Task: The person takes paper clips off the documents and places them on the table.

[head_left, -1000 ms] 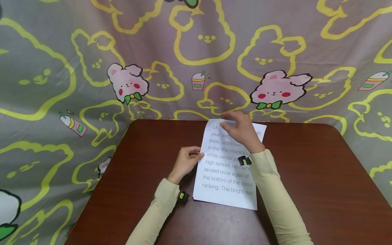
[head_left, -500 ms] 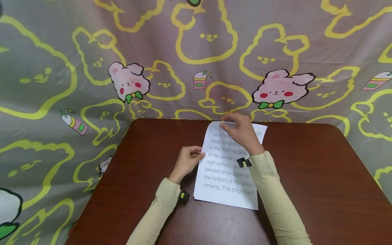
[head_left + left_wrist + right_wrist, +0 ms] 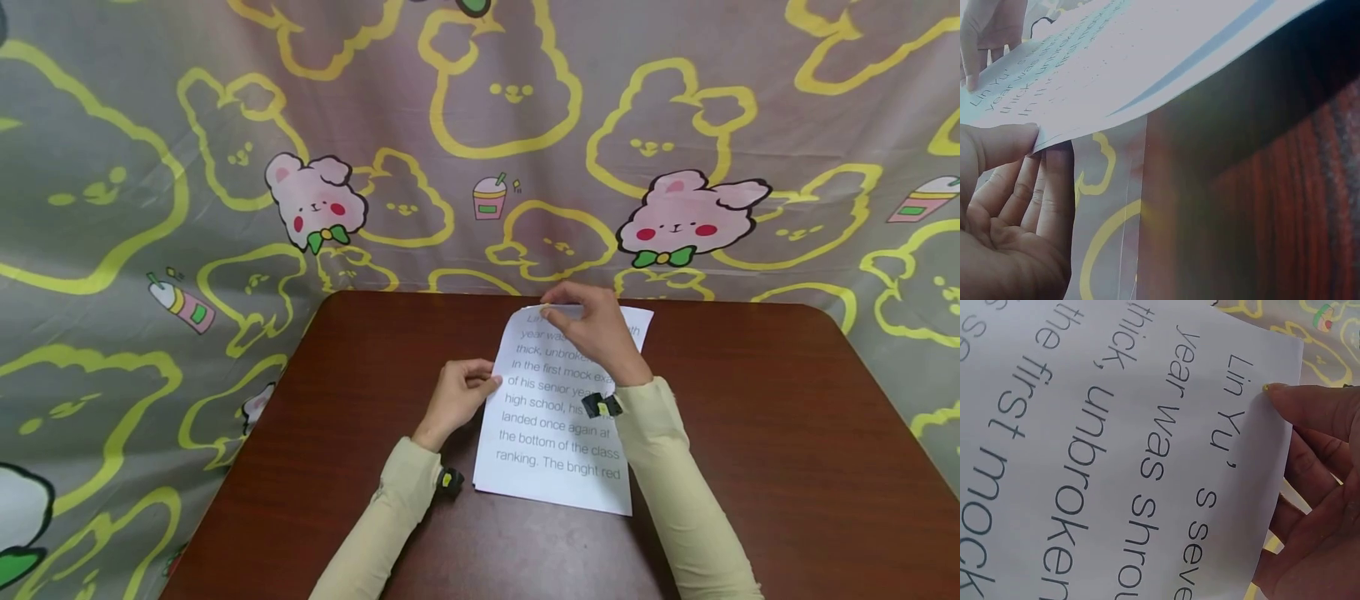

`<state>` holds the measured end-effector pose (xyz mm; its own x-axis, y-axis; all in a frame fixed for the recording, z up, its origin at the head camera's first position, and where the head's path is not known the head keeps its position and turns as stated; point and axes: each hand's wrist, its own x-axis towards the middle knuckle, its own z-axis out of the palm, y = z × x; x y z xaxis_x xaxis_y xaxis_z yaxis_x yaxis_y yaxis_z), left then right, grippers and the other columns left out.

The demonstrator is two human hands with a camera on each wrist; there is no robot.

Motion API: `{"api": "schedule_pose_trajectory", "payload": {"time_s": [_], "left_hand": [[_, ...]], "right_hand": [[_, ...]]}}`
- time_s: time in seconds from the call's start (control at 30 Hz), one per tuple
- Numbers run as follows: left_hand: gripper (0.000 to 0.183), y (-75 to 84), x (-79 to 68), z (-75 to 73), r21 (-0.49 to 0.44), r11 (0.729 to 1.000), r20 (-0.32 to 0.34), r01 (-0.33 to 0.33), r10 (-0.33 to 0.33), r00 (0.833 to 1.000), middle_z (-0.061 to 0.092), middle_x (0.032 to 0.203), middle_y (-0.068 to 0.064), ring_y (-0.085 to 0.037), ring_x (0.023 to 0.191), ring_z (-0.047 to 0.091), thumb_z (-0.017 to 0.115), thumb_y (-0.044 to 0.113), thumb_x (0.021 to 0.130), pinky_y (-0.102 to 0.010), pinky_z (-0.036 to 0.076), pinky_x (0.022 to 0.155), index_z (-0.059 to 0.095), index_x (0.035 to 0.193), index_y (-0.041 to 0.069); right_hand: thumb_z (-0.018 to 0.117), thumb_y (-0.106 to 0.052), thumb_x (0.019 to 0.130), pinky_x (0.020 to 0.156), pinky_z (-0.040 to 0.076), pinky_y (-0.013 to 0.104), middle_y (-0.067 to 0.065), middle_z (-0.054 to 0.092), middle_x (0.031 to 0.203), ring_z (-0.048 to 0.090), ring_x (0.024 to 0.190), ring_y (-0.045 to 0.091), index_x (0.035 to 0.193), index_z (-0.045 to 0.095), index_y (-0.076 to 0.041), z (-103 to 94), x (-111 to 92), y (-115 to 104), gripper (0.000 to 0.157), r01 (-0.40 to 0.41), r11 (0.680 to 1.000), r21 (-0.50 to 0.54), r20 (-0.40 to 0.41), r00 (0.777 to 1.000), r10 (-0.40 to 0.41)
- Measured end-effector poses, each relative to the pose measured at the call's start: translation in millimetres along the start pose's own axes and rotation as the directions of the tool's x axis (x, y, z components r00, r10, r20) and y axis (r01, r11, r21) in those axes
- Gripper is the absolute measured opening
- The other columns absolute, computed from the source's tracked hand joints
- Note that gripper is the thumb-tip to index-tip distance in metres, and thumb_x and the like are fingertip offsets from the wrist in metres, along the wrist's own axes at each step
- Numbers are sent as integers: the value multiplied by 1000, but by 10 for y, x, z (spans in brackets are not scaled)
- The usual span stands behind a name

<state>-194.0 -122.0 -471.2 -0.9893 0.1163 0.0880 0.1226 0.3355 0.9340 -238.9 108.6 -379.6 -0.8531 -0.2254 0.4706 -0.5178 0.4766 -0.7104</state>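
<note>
Printed sheets of white paper, stacked together, are held tilted over the table in the head view. My left hand pinches their left edge, thumb on top and fingers beneath, as the left wrist view shows. At the top edge, near the left corner, my right hand pinches the sheets between thumb and fingers. A tiny yellow thing shows at the right thumb's tip in the right wrist view. Most of it is hidden, so its kind is unclear there.
A dark reddish-brown table lies under the paper and both arms. Behind it and to the left hangs a grey curtain with yellow outlines and cartoon rabbits. Each wrist wears a small black camera mount.
My right hand has shifted slightly, and the paper's top edge sits a little lower. The small yellow piece, visible beside the fingertips earlier, is now mostly covered. My left hand keeps its grip.
</note>
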Motion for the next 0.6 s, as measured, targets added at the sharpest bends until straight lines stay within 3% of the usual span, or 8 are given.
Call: {"api": "schedule_pose_trajectory", "payload": {"time_s": [0.6], "left_hand": [[19, 11, 0, -22, -13, 1000, 13, 15, -15, 1000, 77, 98, -22, -22, 85, 77, 73, 1, 94, -24, 59, 73, 76, 110, -7]], "right_hand": [[77, -4, 92, 97, 53, 46, 12, 79, 98, 73, 102, 28, 99, 80, -7, -75, -18, 41, 8, -39, 997, 72, 14, 999, 38]]}}
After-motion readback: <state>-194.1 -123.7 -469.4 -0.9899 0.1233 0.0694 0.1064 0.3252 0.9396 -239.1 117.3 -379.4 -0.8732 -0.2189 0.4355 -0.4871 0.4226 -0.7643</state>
